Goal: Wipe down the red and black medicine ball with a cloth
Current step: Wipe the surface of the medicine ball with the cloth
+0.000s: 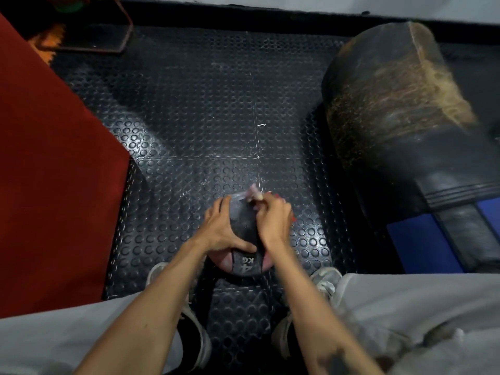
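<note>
The red and black medicine ball (244, 262), marked "4 KG", rests on the studded black floor mat between my feet. My left hand (220, 228) lies spread over the ball's left side, thumb across its black panel. My right hand (274, 219) is closed on a pale pinkish cloth (250, 194) and presses it against the ball's far top side. Only a crumpled end of the cloth shows beyond my fingers. Most of the ball's right half is hidden under my right hand.
A worn black punching bag (400, 125) with blue bands lies on the floor at the right. A red padded block (54, 171) fills the left side. My knees in grey trousers and my shoes (194, 334) frame the ball. A dark metal frame (102, 39) stands at the far left.
</note>
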Tool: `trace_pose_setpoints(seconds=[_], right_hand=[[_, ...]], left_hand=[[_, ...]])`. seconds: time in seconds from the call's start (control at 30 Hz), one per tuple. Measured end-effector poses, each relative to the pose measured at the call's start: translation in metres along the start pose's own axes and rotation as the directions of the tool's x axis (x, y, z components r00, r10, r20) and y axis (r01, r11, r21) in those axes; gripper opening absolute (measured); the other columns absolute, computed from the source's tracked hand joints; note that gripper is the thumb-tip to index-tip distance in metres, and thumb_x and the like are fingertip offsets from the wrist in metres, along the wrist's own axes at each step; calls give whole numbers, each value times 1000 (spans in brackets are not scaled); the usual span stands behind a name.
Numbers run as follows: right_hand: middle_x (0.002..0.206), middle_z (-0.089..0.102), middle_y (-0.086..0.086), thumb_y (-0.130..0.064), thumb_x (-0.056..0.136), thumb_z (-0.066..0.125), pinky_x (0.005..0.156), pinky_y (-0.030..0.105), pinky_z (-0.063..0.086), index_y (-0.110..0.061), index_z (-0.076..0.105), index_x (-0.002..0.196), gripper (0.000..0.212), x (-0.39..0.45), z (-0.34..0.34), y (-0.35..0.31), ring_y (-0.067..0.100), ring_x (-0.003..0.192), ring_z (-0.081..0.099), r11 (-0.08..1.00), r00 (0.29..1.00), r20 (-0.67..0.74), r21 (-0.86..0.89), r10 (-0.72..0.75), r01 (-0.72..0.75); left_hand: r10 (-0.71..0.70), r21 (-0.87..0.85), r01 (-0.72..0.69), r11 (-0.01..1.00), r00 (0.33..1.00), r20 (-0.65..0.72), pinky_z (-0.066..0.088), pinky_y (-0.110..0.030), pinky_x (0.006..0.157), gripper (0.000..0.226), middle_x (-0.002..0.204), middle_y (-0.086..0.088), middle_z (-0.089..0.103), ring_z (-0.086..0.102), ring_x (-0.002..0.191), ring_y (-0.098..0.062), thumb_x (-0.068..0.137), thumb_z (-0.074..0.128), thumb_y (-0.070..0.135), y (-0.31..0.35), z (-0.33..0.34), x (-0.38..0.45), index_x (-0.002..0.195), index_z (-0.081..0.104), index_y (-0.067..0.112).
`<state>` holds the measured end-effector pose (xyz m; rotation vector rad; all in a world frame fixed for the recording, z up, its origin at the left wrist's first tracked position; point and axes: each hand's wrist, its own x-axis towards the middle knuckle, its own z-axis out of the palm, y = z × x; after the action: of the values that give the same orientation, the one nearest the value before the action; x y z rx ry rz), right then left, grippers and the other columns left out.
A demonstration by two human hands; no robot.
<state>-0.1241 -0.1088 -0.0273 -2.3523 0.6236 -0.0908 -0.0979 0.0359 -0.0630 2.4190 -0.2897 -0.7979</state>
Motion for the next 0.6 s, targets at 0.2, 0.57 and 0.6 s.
trace_pose_setpoints(seconds=[0.2,0.57,0.6], right_hand=[[92,74,11,-19,89,60,66,33,44,-27,76,102,22,30,1,-14,32,91,68,998,988,149,-49,-41,49],[89,70,20,-6,83,57,64,35,41,-12,73,93,20,22,17,-37,40,90,65,967,962,240,-185,-129,176],[88,71,19,-4,82,57,63,34,39,-12,73,92,20,17,15,-35,38,88,65,966,961,233,-175,-147,191]], left_hand=[[22,-1,-22,1000,1000,-23,18,-49,121,156,162,6,-6,-4,149,-25,36,84,73,0,8,-9,155,-5,25],[10,-51,-17,999,991,-131,21,-46,120,157,157,-4,18,12,148,-28,23,71,81,10,17,-11,153,11,15],[13,-48,-19,999,992,-128,21,-46,120,155,157,-7,19,13,147,-28,24,70,81,10,17,-10,153,13,16]])
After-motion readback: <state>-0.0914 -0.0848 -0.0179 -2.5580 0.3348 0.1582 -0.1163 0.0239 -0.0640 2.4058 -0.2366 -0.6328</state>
